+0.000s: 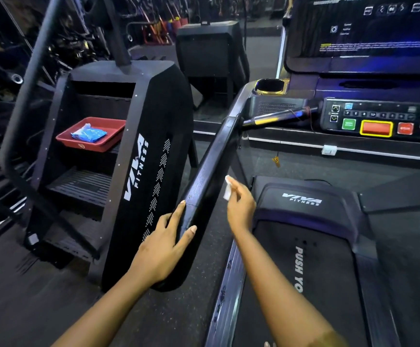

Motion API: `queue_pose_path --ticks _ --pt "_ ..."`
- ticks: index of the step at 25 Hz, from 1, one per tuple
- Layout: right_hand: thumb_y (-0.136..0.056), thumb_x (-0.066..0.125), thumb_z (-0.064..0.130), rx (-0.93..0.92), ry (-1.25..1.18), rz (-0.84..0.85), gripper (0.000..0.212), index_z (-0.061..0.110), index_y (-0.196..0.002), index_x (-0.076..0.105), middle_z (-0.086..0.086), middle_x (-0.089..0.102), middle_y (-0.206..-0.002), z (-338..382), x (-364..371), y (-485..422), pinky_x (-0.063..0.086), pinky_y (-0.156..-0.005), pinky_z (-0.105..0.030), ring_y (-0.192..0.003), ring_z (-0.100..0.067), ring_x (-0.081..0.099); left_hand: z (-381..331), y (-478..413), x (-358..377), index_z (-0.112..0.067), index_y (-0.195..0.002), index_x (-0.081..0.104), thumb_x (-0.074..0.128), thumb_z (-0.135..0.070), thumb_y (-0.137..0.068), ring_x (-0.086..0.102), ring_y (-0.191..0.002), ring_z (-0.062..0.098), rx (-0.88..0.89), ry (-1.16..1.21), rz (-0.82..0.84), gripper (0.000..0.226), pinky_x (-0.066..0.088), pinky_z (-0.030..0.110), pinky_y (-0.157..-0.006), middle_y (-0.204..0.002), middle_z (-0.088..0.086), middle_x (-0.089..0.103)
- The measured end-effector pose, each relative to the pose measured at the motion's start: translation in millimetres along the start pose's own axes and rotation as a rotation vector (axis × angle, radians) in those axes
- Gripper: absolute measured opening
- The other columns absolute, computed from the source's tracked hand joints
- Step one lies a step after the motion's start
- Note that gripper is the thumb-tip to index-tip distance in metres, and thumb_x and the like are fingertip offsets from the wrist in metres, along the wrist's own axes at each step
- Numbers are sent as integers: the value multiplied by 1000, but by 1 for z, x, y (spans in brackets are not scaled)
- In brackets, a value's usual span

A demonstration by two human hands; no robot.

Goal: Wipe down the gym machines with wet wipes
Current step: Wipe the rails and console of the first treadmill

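we see the left hand (168,242) holding the lower end of the treadmill handrail (211,171), thumb on the side toward the right hand, index finger laid straight along the far edge. right hand (240,206) is just beside it, a little further up the rail, fingers pinching a small white wet wipe (227,191). the wipe sits at the rail's inner face, right at the edge; we cannot tell if it presses on. below and to the right of the right hand is the treadmill motor cover (304,204) with a viva fitness logo, with the belt nearer the person. up the rail, well ahead of both hands, is the console (376,121) with green, red and yellow-framed buttons. a cup holder (270,86) lies to the left of the console. left of the left hand stands a black stair climber (138,171). on one of its steps, well apart from both hands, a red tray (66,137) holds a blue wipes pack (88,133).
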State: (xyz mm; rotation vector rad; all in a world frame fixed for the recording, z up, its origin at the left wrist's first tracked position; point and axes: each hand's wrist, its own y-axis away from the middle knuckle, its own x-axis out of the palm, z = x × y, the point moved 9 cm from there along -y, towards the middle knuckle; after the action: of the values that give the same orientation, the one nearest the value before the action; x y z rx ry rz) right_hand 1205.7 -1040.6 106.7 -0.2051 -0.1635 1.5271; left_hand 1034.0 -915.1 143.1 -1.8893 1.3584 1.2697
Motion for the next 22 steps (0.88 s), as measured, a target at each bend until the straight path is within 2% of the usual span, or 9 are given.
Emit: queue_pose_path --ticks 2,4,6,12,15,17,18,20,22 --pt "-88 51 -7 47 -11 -16 29 5 -108 69 -8 69 -108 -9 20 -19 44 -93 -12 -102 -18 63 1 -1 -1 -47 -148 -5 24 -61 -92 47 -124 19 -1 16 -9 64 38 36 -97 -148 -9 26" --pt "-85 47 -11 85 -29 -40 37 8 -111 67 -6 68 -110 -13 35 -8 48 -95 -27 -102 -15 63 4 -2 1 -47 -148 -3 26 -61 -92 45 -127 20 -10 17 -5 64 36 38 -99 -148 -9 27" --pt "-81 44 -14 83 -60 -60 44 10 -111 67 -1 67 -108 -12 33 19 49 -94 -31 -101 -9 63 6 -4 1 -48 -148 -2 27 -61 -92 44 -128 21 -24 24 -14 64 35 39 -100 -148 -9 28" --pt "-83 51 -14 19 -157 16 40 16 -103 68 5 66 -101 -3 8 134 48 -88 -19 -97 -3 62 6 -3 1 -47 -148 2 29 -62 -91 43 -130 24 -23 41 -13 66 32 39 -102 -147 -6 30" --pt "-85 51 -14 187 -273 -46 37 17 -95 68 -3 69 -102 -19 0 121 46 -82 -12 -89 8 62 4 -1 -1 -47 -148 2 29 -61 -91 44 -128 25 -20 44 -13 65 32 40 -102 -147 -6 30" --pt "-89 50 -8 280 -320 -138 25 6 -100 67 -10 67 -108 -34 -1 79 41 -77 -2 -84 16 58 4 -1 -1 -47 -148 1 29 -61 -92 45 -127 24 -19 48 -14 64 33 40 -101 -147 -7 30" --pt "-91 48 -7 284 -303 -154 24 1 -105 66 -11 66 -111 -39 3 54 39 -75 1 -88 12 59 4 -1 -1 -48 -148 0 28 -61 -91 45 -126 23 -18 48 -15 65 34 39 -101 -147 -7 29" --pt "-92 46 -6 299 -260 -148 27 1 -110 65 -11 65 -114 -47 16 13 39 -78 0 -103 -10 60 4 0 -1 -48 -148 0 27 -62 -91 46 -126 22 -16 47 -16 65 34 39 -101 -148 -9 28" --pt "-92 43 -6 318 -238 -119 31 3 -112 65 -9 65 -115 -58 32 -10 41 -80 -4 -106 -18 59 5 -1 -1 -48 -148 0 27 -63 -90 46 -126 20 -15 51 -19 65 35 39 -101 -148 -11 27"
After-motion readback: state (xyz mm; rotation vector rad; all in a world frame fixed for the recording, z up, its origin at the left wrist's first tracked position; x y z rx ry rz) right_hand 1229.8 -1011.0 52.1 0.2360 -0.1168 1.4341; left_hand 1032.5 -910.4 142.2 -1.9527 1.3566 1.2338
